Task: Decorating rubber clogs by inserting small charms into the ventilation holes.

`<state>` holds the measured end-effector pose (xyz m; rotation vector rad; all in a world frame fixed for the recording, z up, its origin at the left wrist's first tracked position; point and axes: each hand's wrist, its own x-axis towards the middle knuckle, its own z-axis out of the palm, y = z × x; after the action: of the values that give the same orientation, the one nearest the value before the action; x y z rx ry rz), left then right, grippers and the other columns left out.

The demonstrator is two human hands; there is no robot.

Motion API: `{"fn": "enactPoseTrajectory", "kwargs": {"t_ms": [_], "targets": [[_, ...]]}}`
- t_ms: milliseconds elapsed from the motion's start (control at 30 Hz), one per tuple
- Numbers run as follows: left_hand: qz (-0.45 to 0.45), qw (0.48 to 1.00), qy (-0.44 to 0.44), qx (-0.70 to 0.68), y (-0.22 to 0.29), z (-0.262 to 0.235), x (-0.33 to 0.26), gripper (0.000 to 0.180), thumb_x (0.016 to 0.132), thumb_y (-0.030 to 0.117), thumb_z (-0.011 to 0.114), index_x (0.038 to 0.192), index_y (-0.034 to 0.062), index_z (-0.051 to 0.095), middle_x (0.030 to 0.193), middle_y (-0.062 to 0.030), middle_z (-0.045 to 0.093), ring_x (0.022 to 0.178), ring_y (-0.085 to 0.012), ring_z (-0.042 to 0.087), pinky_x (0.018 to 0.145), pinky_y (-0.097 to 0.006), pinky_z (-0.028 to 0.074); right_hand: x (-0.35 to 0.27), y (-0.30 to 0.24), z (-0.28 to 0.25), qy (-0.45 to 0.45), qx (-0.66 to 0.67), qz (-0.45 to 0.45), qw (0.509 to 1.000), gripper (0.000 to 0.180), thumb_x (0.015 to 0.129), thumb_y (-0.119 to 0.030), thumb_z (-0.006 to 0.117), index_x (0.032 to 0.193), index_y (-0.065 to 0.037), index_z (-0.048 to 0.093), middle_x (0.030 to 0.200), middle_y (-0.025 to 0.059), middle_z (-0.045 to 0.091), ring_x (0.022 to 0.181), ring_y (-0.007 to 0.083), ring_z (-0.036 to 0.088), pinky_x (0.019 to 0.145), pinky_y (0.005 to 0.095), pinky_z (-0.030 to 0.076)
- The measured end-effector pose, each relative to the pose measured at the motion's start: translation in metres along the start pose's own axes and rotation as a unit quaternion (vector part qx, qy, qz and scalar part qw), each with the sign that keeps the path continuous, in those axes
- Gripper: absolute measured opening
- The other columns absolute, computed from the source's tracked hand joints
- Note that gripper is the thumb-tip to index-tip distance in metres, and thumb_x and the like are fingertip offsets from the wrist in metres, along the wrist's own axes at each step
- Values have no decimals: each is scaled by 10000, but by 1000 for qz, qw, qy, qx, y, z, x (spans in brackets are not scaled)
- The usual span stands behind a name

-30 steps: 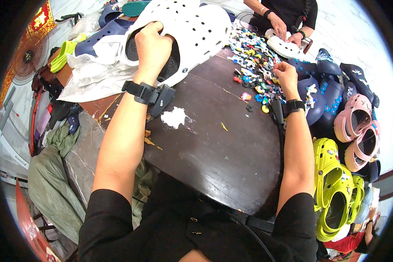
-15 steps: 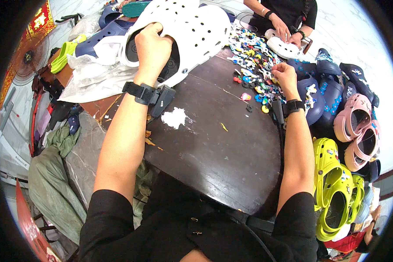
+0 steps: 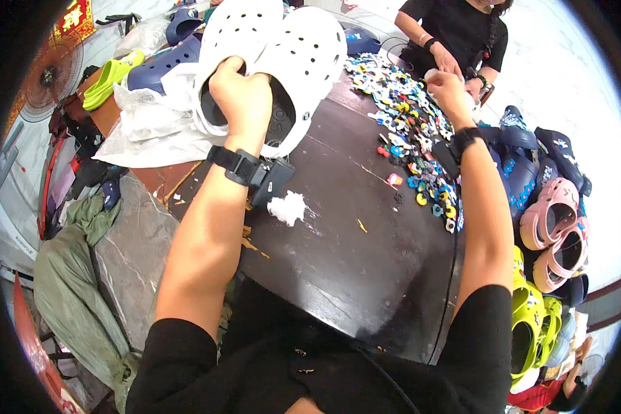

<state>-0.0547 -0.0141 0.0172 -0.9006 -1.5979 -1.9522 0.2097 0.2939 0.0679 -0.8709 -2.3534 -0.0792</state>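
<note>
My left hand (image 3: 240,96) is closed round the heel openings of a pair of white clogs (image 3: 310,45) with round holes, held at the far left of the dark table. The toes point away from me. My right hand (image 3: 448,94) reaches over the far edge of a heap of small colourful shoe charms (image 3: 400,103), close in front of a co-worker's hands. Its fingers are bent together; whatever they hold is hidden or too small to name. A single pink charm (image 3: 394,179) lies apart from the heap.
Crumpled white plastic wrapping (image 3: 145,131) lies under the white clogs, by a navy clog (image 3: 165,65) and a lime clog (image 3: 110,79). Navy, pink (image 3: 555,214) and lime clogs (image 3: 526,317) are stacked at right. A co-worker (image 3: 455,34) sits across the dark table (image 3: 352,269).
My right hand has moved away from me, from the heap's near right side to its far edge by the co-worker. The white clogs have shifted slightly left in view, still in my left hand.
</note>
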Motion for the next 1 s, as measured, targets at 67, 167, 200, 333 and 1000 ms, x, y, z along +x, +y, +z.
{"fn": "enactPoseTrajectory", "kwargs": {"t_ms": [67,167,200,333,1000], "targets": [[-54,995,17,-83,2,0,1,96,696,-45,670,743,-83,596,738,-151,651,687,-206,590,688,-314,465,17,7,30,-31,-79,-37,996,143,779,-88,598,856,-46,712,837,174,695,826,326,681,778,403,527],[-100,988,10,-115,3,1,-2,84,708,-52,667,742,-81,595,731,-128,643,702,-177,581,688,-312,463,29,3,69,-133,-150,-24,979,166,785,-92,597,898,-75,717,916,214,681,908,366,665,824,443,512],[-122,987,-8,-102,3,-2,-2,77,716,-65,665,759,-76,602,725,-100,630,723,-146,573,679,-294,460,28,1,77,-132,-153,-11,979,172,785,-91,595,908,-83,716,939,215,679,924,364,662,830,438,512],[-171,970,-4,-174,16,-8,0,88,730,-99,648,805,-68,615,800,-76,632,737,-116,567,639,-243,454,31,2,113,-149,-190,-58,969,185,804,-90,563,913,-64,710,968,203,682,955,360,652,841,451,506],[-120,985,-30,-117,1,5,2,93,698,-52,671,754,-93,609,775,-174,643,723,-250,602,707,-326,453,15,47,88,14,28,73,997,206,746,-68,701,945,-17,689,885,163,702,857,289,684,769,362,513]]}}
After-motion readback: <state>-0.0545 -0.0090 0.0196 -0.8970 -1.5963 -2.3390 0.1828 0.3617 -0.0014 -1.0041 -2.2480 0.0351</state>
